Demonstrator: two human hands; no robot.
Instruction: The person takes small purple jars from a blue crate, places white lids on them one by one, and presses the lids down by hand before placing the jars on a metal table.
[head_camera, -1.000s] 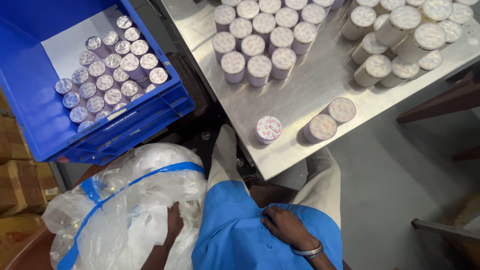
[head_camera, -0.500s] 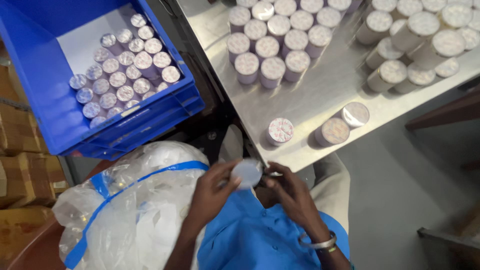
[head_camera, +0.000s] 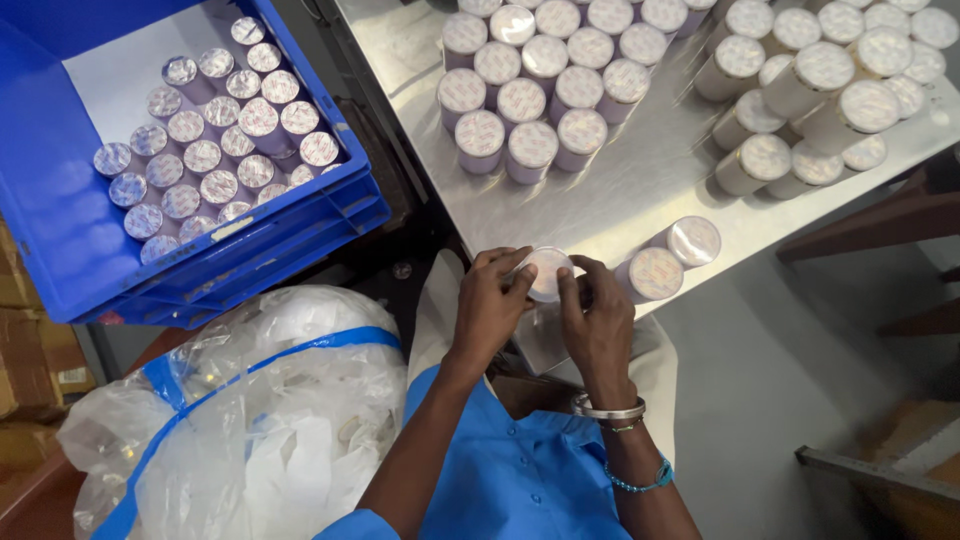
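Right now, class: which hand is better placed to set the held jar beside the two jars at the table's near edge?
Probably the right hand: it is nearer those two jars, while the left hand is farther away.

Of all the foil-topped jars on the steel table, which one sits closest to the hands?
The jar at the table's near edge, just right of the right hand. It is the nearer of a pair standing apart from the big clusters; its partner sits behind it.

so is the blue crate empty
No, the blue crate holds many foil-topped containers standing in rows.
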